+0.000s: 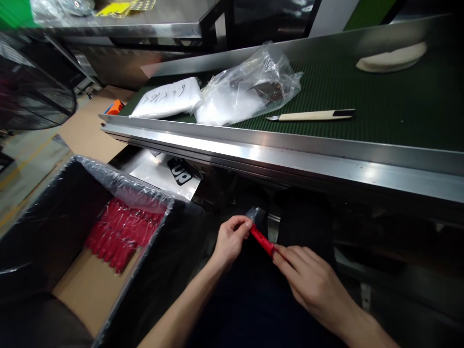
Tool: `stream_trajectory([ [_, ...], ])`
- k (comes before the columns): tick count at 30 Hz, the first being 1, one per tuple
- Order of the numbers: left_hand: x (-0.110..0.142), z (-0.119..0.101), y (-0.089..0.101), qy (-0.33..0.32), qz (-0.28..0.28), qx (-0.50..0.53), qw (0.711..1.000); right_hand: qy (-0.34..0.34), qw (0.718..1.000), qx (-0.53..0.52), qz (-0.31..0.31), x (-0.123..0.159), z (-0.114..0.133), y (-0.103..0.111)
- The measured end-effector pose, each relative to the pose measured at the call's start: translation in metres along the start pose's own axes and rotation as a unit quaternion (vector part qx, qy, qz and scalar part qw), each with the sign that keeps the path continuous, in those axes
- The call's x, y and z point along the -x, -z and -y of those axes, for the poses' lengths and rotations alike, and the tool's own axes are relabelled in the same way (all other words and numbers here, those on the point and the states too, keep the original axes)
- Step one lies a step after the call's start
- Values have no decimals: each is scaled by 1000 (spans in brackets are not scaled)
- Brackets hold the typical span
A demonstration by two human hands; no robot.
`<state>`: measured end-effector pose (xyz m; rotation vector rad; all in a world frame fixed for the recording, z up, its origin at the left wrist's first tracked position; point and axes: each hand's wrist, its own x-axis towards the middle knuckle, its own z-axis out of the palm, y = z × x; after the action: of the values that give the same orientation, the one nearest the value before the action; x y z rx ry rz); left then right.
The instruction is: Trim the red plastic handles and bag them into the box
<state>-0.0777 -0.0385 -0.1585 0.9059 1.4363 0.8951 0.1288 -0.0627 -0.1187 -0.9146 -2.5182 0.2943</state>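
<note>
Both hands hold one slim red stick-like item (261,240) in a clear wrapper, low in front of me below the conveyor. My left hand (230,239) pinches its upper end, where the clear wrapper tip (253,212) sticks out. My right hand (313,280) pinches the lower end with fingers closed. To the left stands an open cardboard box (83,290) lined with clear plastic, with several similar red items (119,232) lying in it.
A conveyor with a green belt (380,106) and metal rail (275,154) runs across. On it lie a white utility knife (313,115), a clear bag (250,87), a white packet (168,98) and a white curved piece (391,58). A fan (32,82) stands far left.
</note>
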Motion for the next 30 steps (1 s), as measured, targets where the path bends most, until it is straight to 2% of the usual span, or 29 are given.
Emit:
stream_trajectory([
  [4, 9, 4, -4, -73, -13, -72, 995, -34, 999, -31, -5, 3, -3, -11],
  [6, 17, 6, -10, -101, -40, -95, 989, -81, 994, -59, -41, 5, 0, -17],
  [8, 25, 8, -18, -124, -73, -106, 984, -156, 978, -92, -101, 6, 8, -24],
  [10, 31, 10, -25, -150, -103, -110, 977, -255, 943, -129, -168, 7, 20, -32],
  [12, 36, 11, -30, -185, -127, -115, 968, -353, 893, -173, -219, 6, 33, -39],
  [14, 37, 11, -32, -222, -143, -120, 957, -423, 841, -226, -248, 4, 45, -45],
  [17, 38, 14, -30, -261, -149, -130, 945, -470, 786, -295, -274, 2, 56, -49],
  [20, 40, 22, -27, -286, -140, -135, 938, -478, 763, -322, -292, 2, 60, -50],
  [22, 43, 26, -26, -297, -125, -135, 937, -466, 773, -324, -283, 3, 60, -50],
  [24, 46, 28, -25, -304, -102, -130, 938, -440, 802, -311, -258, 3, 57, -51],
  [27, 52, 20, -23, -309, -69, -119, 941, -353, 870, -268, -214, -1, 43, -49],
  [30, 55, 3, -13, -291, -76, -116, 947, -243, 932, -239, -126, -12, 19, -35],
])
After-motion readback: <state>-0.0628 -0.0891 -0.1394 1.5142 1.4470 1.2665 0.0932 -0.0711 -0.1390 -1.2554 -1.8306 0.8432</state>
